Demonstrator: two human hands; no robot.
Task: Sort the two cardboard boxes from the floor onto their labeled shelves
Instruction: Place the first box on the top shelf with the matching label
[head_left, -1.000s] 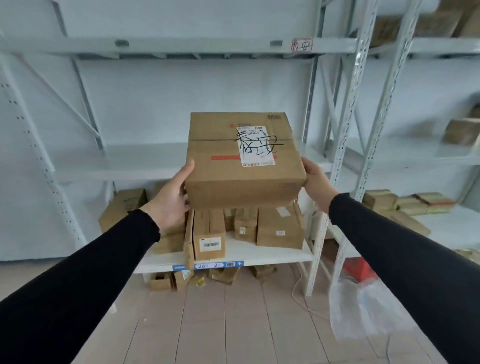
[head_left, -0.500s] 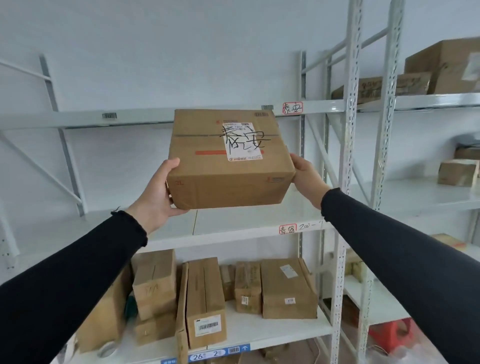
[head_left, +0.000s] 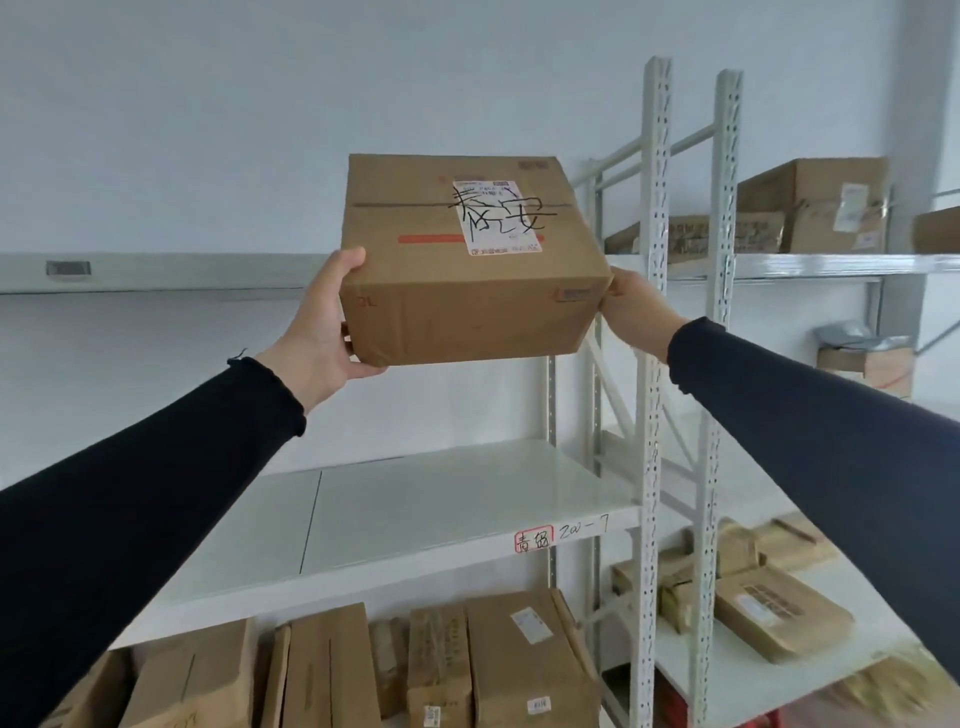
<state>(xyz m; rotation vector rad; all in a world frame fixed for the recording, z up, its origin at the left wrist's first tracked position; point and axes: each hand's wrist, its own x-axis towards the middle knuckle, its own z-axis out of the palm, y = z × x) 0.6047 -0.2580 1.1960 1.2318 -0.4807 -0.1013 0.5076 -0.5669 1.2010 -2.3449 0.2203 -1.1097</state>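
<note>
A brown cardboard box (head_left: 467, 306) with a white label and black handwritten characters on top is held up in front of the white rack. My left hand (head_left: 324, 332) grips its left side and lower corner. My right hand (head_left: 631, 306) presses against its right side. The box hangs level with the top shelf (head_left: 156, 273), whose front edge runs behind it. Below it lies the bare middle shelf (head_left: 415, 514), with a red-framed handwritten tag (head_left: 534, 540) on its front edge. The second box is not in view.
Several cardboard boxes (head_left: 498, 660) stand on the bottom shelf. Two perforated white uprights (head_left: 654, 364) rise just right of the held box. The neighbouring rack on the right carries boxes on its top shelf (head_left: 810, 208) and flat parcels (head_left: 779, 618) lower down.
Both hands have raised the box from waist height up to the level of the top shelf. My view has tilted upward, so the floor has left the frame.
</note>
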